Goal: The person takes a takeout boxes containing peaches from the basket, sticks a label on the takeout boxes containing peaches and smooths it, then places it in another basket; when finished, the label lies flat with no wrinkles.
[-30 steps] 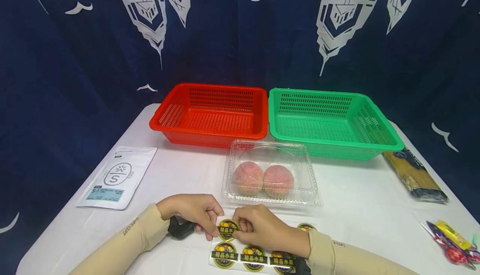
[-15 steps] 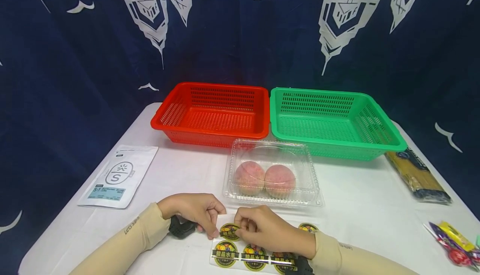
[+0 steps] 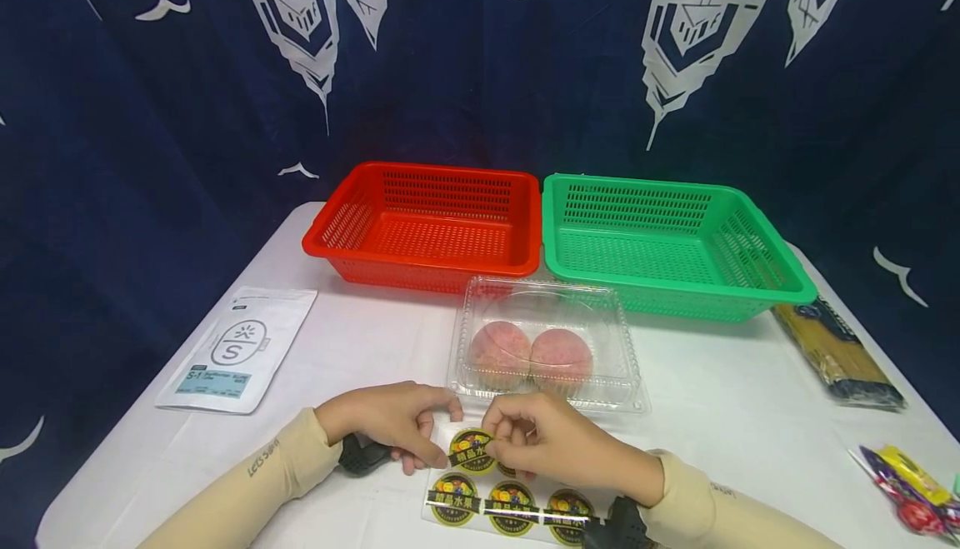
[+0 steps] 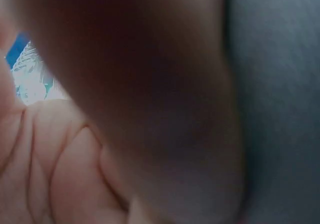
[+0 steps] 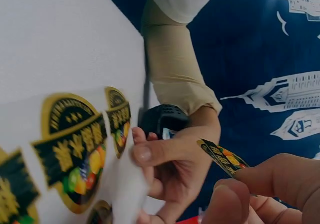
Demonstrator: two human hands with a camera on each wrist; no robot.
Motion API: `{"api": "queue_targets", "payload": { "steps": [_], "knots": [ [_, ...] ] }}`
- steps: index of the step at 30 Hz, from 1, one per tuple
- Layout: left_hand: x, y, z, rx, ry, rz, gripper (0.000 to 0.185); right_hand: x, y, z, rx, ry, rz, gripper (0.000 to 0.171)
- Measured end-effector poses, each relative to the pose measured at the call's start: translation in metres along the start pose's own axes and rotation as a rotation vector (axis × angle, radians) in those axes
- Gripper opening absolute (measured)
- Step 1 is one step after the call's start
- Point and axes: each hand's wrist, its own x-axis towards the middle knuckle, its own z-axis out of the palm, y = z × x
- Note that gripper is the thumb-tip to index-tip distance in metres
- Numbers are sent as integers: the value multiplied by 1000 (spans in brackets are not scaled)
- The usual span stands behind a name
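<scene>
A round black-and-gold fruit sticker (image 3: 471, 451) is pinched between the thumb and index finger of my right hand (image 3: 558, 445). In the right wrist view that sticker (image 5: 225, 157) is lifted off the sheet and seen nearly edge-on. Below it lies the sticker sheet (image 3: 482, 492), with several matching stickers on it. My left hand (image 3: 397, 420) holds the sheet's left edge with its thumb over it; its index finger is raised. The left wrist view shows mostly blurred skin and palm.
Behind the hands stands a clear plastic box (image 3: 626, 395) with two pink peach-like rounds (image 3: 500, 353). Further back are a red basket (image 3: 420, 267) and a green basket (image 3: 675, 289). A white pouch (image 3: 236, 353) lies left; a brown packet (image 3: 840, 353) and wrapped sweets (image 3: 911, 486) lie right.
The right hand has moved right and slightly up, and the pinched sticker has come off the sheet. The left index finger has lifted away from the sheet's corner.
</scene>
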Motion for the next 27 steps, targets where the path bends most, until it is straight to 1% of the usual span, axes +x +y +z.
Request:
{"api": "queue_targets", "payload": {
  "steps": [4,7,10,12,14,16,18,20,23,27],
  "knots": [
    [-3,2,-3,15,27,-8,40,-1,-6,-7,11,27,30,5],
    [-4,-1,-11,0,55,0,39,-1,-9,-11,21,38,38,3],
    [-3,-7,-19,-45,98,23,31,-1,-12,-14,21,44,38,4],
    [-1,-11,-24,-100,135,30,26,-1,-13,-16,17,53,42,5],
    [1,-14,-28,-157,180,30,25,-1,-15,-20,9,63,44,7],
    [5,-15,-31,-224,230,18,32,-2,-16,-24,11,71,49,7],
    [9,-13,-33,-282,288,8,45,-3,-17,-28,11,75,52,7],
    [14,-11,-34,-334,332,10,59,-4,-17,-34,14,74,50,6],
    [22,-8,-34,-399,366,45,74,-5,-16,-42,16,76,36,6],
    [31,-5,-33,-465,366,110,87,-6,-15,-53,19,80,23,8]
  ]
}}
